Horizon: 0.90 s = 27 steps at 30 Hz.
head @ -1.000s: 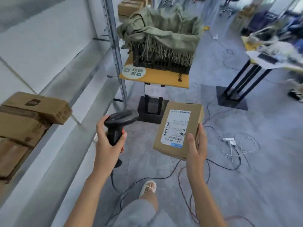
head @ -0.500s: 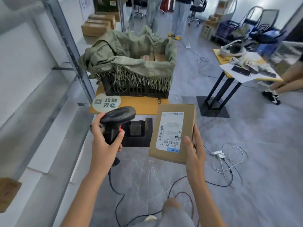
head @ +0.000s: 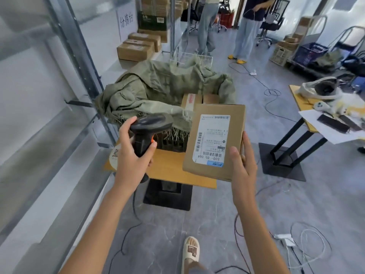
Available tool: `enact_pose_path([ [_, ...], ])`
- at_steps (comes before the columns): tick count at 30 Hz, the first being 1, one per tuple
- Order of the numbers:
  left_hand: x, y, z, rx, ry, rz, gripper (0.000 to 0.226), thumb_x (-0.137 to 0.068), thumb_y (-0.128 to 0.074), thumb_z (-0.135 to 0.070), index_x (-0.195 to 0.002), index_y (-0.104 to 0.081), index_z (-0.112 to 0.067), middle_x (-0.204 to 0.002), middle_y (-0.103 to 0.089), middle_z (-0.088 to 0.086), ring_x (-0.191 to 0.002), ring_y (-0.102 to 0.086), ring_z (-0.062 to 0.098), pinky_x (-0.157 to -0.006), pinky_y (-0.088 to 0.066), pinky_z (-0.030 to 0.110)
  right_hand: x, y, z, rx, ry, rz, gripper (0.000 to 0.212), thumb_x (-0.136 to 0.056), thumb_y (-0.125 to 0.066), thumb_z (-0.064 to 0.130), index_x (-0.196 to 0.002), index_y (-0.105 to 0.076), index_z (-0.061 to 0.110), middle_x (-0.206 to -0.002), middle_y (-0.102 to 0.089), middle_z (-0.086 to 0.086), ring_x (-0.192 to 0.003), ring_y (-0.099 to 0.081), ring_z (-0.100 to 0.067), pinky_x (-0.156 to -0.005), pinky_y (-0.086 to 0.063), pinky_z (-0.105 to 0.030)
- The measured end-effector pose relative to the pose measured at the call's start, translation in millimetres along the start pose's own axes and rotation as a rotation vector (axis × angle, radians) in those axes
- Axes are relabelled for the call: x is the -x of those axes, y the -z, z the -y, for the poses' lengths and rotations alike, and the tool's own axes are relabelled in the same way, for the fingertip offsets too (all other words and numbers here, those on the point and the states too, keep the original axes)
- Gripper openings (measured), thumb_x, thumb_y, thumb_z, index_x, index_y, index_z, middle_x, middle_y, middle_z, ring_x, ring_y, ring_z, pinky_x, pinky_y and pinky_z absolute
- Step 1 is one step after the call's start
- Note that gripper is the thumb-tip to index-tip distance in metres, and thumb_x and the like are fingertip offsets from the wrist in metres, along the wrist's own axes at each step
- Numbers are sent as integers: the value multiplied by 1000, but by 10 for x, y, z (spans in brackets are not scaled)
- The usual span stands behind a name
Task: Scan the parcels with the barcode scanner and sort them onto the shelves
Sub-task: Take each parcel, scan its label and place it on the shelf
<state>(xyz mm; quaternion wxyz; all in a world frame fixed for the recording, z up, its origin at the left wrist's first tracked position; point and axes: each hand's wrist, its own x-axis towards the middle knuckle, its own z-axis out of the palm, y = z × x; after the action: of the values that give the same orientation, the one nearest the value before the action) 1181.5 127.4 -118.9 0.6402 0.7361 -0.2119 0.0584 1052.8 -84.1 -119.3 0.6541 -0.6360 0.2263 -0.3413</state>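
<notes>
The parcel [head: 215, 141], 1 flat cardboard box, looks light and stiff; right hand [head: 242, 165] holds it by the lower right edge, label up, above the small table [head: 171, 171]. Left hand [head: 131, 155] grips 1 scanner [head: 147, 133]. Approx. 2 more boxes in the basket [head: 169, 95].

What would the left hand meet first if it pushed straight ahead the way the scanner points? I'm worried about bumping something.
Probably the olive-green woven sack draped over the black crate, just beyond the black handheld barcode scanner that the left hand grips; depth is unclear.
</notes>
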Motion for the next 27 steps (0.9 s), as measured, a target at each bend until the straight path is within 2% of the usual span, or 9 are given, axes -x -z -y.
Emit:
enact_pose_path([
  [3,-491,-208,88,-25,-2,-17,69,-97,-70,-9,-141,-34,-48,-104,-67,-21,-55,-64,18,-54,-58,30,-636,-98,23,-8,7,5,48,-103,-54,24,-143,-40,45,-151,-48,11,-137,-47,-9,-112,-43,-45],
  [7,-977,-372,230,-71,-50,-42,68,-97,-69,-14,-146,-30,-41,-98,-67,-7,-56,-64,19,-54,-55,26,-1379,-236,121,52,114,89,55,-102,-53,29,-153,-34,32,-152,-47,2,-137,-48,-14,-106,-49,-32],
  [9,-1143,-431,285,-73,-55,-45,67,-97,-68,-16,-145,-30,-45,-100,-66,-1,-57,-65,19,-56,-56,27,-1727,-267,189,121,202,130,58,-100,-53,30,-154,-34,26,-155,-42,1,-141,-43,-14,-109,-46,-36],
  [13,-1502,-562,380,-36,-64,-52,69,-96,-67,-18,-141,-31,-55,-109,-67,5,-58,-66,18,-58,-55,23,-2455,-343,237,412,380,196,60,-98,-52,33,-155,-34,26,-162,-28,2,-145,-31,-15,-115,-35,-52],
  [17,-1878,-698,498,-18,-67,-69,72,-97,-67,-11,-137,-32,-59,-109,-67,3,-56,-64,19,-56,-55,24,-2961,-509,113,762,550,304,57,-96,-55,36,-151,-39,32,-161,-27,10,-132,-36,-22,-110,-31,-46],
  [20,-2109,-767,616,21,-31,-33,69,-98,-67,-10,-143,-32,-49,-107,-67,6,-58,-64,21,-59,-55,26,-3155,-688,-71,922,541,445,55,-96,-62,30,-148,-43,33,-161,-29,10,-134,-35,-33,-113,-28,-47],
  [23,-2323,-822,738,48,8,-10,68,-98,-67,-7,-146,-30,-39,-99,-67,-1,-57,-63,22,-60,-56,27,-3266,-867,-230,1040,557,571,55,-95,-63,30,-147,-47,33,-160,-33,9,-130,-37,-37,-107,-33,-57],
  [27,-2528,-866,846,83,53,-26,69,-98,-66,-5,-146,-29,-37,-97,-67,2,-56,-63,26,-60,-55,28,-3354,-1016,-362,1087,541,700,55,-93,-58,36,-146,-47,35,-159,-34,11,-129,-37,-36,-104,-32,-51],
])
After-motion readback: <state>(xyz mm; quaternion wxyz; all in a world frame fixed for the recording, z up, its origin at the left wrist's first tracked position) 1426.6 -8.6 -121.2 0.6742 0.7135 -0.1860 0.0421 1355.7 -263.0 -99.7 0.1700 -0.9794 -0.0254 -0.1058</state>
